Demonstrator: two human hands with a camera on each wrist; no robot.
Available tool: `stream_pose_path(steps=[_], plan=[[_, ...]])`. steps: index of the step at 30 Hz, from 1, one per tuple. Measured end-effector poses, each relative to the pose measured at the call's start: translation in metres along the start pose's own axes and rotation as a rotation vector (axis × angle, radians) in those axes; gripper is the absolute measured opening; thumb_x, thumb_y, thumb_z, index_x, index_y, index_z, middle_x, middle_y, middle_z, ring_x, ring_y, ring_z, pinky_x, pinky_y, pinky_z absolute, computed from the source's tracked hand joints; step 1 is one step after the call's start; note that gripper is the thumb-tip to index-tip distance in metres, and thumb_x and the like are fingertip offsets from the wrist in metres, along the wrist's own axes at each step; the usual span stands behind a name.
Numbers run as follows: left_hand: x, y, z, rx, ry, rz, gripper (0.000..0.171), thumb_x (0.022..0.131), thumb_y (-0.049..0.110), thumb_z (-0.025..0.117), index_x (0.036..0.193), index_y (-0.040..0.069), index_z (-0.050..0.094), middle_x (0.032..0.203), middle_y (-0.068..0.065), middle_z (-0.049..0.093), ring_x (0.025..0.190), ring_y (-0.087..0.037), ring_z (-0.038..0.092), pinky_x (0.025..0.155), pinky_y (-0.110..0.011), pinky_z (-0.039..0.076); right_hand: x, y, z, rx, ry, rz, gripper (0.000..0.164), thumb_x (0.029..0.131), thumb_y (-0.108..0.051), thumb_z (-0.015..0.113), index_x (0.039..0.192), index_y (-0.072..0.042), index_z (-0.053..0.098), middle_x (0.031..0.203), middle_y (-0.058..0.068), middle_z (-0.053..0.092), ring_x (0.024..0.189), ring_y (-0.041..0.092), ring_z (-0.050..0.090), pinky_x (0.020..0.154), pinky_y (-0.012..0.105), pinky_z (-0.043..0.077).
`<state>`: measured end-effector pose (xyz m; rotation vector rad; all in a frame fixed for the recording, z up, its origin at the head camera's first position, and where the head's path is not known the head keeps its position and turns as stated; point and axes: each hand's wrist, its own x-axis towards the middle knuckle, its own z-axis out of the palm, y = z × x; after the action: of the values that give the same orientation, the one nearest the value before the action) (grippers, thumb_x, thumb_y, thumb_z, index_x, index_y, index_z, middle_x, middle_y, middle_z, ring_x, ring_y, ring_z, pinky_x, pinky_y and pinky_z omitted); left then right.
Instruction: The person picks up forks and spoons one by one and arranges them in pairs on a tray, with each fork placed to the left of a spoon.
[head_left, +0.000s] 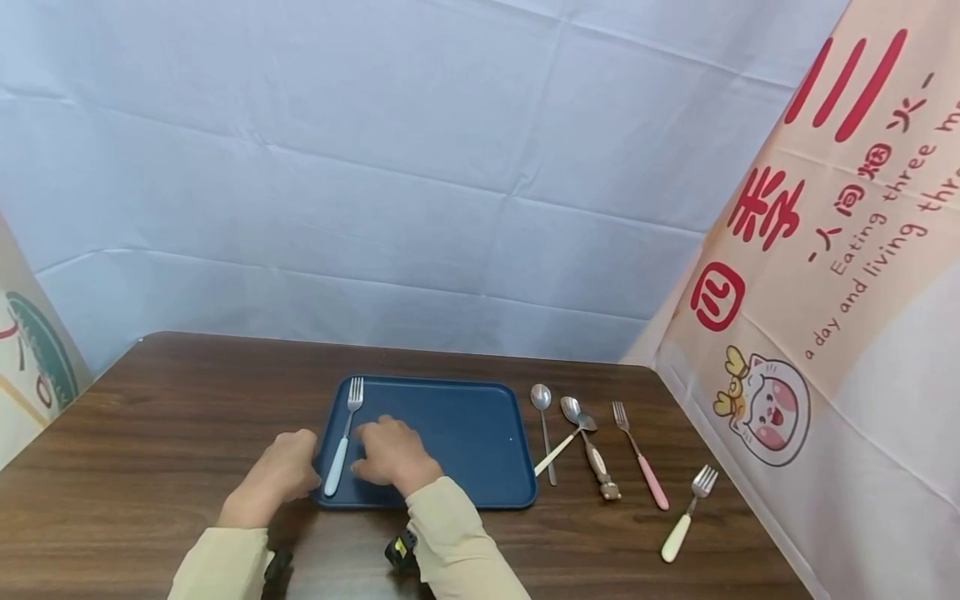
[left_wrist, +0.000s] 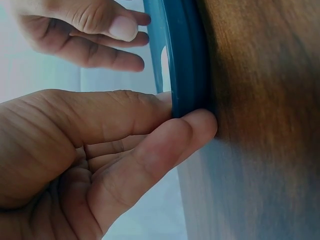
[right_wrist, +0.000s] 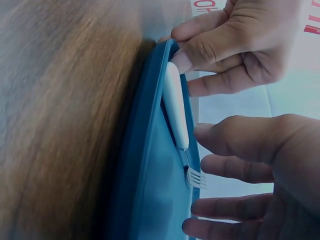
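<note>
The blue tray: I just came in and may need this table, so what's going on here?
A person's left hand pinches the rim of the blue tray near its close left corner. The right hand is over the tray, holding nothing. Between the hands, a blue-handled fork lies along the tray's left side. A pink-handled fork and other cutlery lie to the tray's right.

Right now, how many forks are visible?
3: a light-blue-handled metal fork on the blue rectangular tray; right of it, a pink-handled fork and a pale-yellow-handled fork on the brown wooden table. None seems hidden.
</note>
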<state>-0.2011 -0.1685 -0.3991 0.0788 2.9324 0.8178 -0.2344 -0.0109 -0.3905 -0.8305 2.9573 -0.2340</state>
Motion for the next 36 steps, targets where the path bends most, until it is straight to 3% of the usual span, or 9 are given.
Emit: stream_pose_path(steps=[9,36], plan=[[0.001,0.0,0.001,0.015,0.005,0.001,0.019,0.069,-0.01,0.06,0.066,0.002,0.046,0.059,-0.008,0.045,0.049,-0.018,0.047,0.044,-0.028,0.037,-0.009,0.02,-0.005,0.045,0.028,0.022,0.04,0.083,-0.027,0.068,0.12,-0.011,0.062,0.112,0.005,0.06,0.104,0.02,0.055,0.081,0.032,0.046],[0.0,0.001,0.002,0.007,0.006,-0.013,0.018,0.07,-0.009,0.061,0.067,0.001,0.047,0.059,-0.007,0.043,0.048,-0.017,0.045,0.044,-0.027,0.035,-0.043,0.085,-0.017,0.024,0.038,0.224,0.045,0.079,-0.029,0.072,0.118,-0.009,0.062,0.109,0.016,0.057,0.096,0.033,0.056,0.072,0.048,0.048]])
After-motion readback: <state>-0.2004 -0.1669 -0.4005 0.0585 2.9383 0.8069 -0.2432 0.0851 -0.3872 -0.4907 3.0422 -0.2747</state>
